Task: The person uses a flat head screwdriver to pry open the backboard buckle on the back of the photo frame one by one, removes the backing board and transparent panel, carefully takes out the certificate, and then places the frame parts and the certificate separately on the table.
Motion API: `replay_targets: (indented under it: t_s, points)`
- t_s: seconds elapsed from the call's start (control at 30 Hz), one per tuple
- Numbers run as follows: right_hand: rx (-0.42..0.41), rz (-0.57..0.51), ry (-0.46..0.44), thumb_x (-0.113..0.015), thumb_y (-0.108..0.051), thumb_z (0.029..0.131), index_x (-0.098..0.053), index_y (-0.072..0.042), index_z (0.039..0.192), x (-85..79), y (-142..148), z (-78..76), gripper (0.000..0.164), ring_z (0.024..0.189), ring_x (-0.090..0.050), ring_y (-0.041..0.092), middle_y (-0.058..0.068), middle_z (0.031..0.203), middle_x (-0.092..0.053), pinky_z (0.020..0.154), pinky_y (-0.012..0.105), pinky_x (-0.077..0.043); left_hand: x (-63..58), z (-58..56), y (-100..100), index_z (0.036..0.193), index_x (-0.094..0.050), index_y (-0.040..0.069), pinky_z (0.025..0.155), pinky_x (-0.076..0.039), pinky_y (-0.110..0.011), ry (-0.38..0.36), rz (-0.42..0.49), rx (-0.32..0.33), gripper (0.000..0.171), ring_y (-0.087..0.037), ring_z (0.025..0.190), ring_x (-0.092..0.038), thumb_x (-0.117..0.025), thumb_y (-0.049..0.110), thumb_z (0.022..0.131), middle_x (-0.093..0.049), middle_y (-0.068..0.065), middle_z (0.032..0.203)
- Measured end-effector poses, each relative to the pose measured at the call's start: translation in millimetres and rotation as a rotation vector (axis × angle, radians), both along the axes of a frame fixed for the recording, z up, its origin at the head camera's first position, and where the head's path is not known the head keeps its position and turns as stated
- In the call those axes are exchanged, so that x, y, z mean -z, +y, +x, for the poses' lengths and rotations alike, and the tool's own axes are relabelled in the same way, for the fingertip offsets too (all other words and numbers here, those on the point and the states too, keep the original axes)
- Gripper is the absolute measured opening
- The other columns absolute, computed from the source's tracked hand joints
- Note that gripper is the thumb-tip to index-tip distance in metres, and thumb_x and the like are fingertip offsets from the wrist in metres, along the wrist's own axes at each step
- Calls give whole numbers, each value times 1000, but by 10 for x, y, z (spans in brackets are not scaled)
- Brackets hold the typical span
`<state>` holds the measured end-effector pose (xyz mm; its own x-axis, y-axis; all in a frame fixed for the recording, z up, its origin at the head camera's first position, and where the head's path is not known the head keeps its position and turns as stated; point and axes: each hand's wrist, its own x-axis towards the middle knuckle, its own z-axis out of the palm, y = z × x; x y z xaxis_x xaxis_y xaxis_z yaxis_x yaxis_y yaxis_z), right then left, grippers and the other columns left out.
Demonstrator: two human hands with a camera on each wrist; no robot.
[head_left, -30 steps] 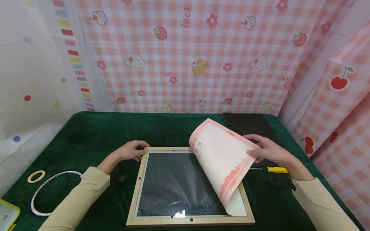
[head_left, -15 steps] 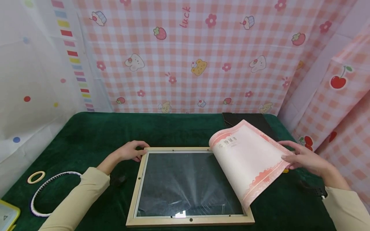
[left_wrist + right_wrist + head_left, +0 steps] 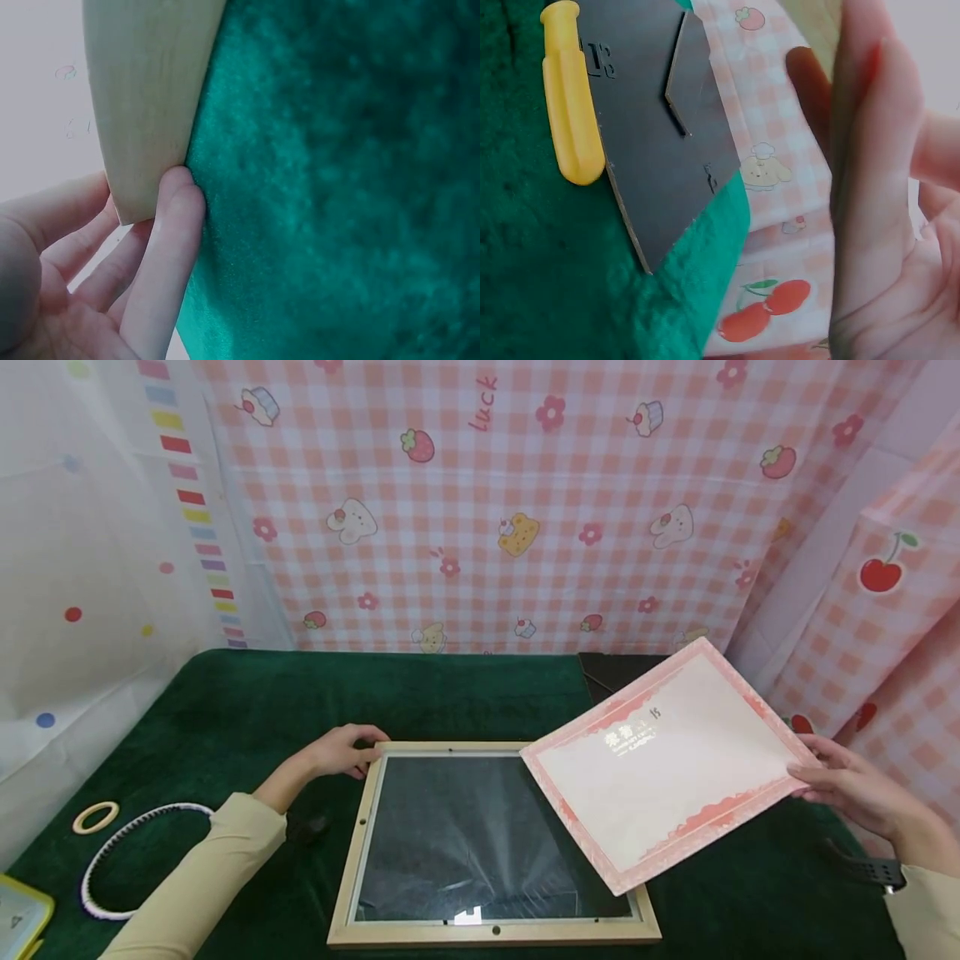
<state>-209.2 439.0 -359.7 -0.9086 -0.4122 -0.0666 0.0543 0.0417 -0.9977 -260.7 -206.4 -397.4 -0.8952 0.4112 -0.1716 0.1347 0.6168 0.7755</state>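
Note:
A light wooden picture frame (image 3: 420, 935) lies on the green cloth, its clear pane (image 3: 480, 835) facing up. My left hand (image 3: 347, 752) grips its upper left corner; the left wrist view shows the fingers round that frame corner (image 3: 146, 112). To the right, my right hand (image 3: 855, 783) pinches the right corner of a certificate (image 3: 667, 793) with a pink border. The sheet is raised and tilted, fairly flat, and covers the frame's upper right part. In the right wrist view my right hand (image 3: 892, 210) shows, with its fingertips partly hidden.
A black board (image 3: 622, 670) lies at the back right, partly behind the certificate. Beside it is a yellow-handled screwdriver (image 3: 574, 112). On the left are a wooden ring (image 3: 93, 832), a wrapped hoop (image 3: 88, 881) and a yellow-edged item (image 3: 33, 931). Pink checked curtain (image 3: 480, 568) stands behind.
My right hand has moved right, drawing the certificate off most of the frame. The sheet, curled before, is now flatter and more of the pane shows. My left hand stays at the corner.

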Motion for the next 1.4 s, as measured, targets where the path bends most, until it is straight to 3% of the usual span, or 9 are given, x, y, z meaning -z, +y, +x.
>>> replay_targets:
  t_s: [0.2, 0.37, 0.53, 0.7, 0.9, 1.1, 1.4]
  points:
    - [67, -229, -70, -36, 4, 92, -53, -22, 112, 84, -199, -77, 36, 75, -62, 20, 4, 92, -61, 68, 26, -48, -15, 16, 0, 115, -52, 0, 64, -49, -33, 4, -3, 12, 29, -19, 72, -56, -52, 15, 90, -50, -13, 102]
    - [171, -298, -176, -42, 2, 91, -45, -19, 109, 161, -566, -191, 28, 75, -62, 19, 6, 88, -61, 69, 25, -48, -30, 42, 3, 118, -49, -2, 66, -49, -34, -11, 2, 13, 33, -20, 73, -56, -52, 14, 90, -49, -15, 105]
    - [291, -308, -270, -49, 1, 88, -38, -18, 109, 160, -974, -307, 30, 73, -63, 18, 5, 84, -60, 72, 26, -47, -23, 40, -5, 120, -46, -3, 67, -49, -35, -20, 6, -4, 36, -20, 75, -56, -52, 14, 89, -47, -16, 109]
    - [331, -325, -293, -49, 3, 88, -37, -17, 110, 96, -1346, -426, 32, 72, -63, 19, 6, 83, -60, 71, 26, -47, -4, 30, -17, 118, -48, -3, 68, -49, -35, -16, -1, -9, 34, -20, 75, -55, -53, 15, 89, -48, -16, 108]
    - [353, -339, -293, -43, 6, 89, -29, -10, 123, 28, -1748, -591, 40, 72, -63, 19, 8, 84, -58, 71, 27, -47, 4, 34, -10, 116, -49, -2, 68, -49, -35, -8, -4, -3, 33, -21, 76, -54, -53, 16, 89, -48, -15, 106]
    - [354, -299, -295, -38, 8, 90, -15, -3, 135, 108, -2099, -750, 52, 71, -63, 17, 9, 84, -57, 71, 26, -48, 2, 33, -1, 116, -50, -2, 68, -49, -35, -13, -3, 0, 32, -21, 75, -55, -53, 15, 89, -49, -14, 105]
    - [351, -191, -278, -39, 8, 89, -19, 0, 135, 268, -2446, -913, 50, 68, -63, 15, 15, 97, -49, 69, 24, -48, -6, 17, -12, 116, -50, -1, 68, -49, -34, -17, -11, -2, 32, -21, 76, -55, -54, 16, 89, -48, -15, 107]
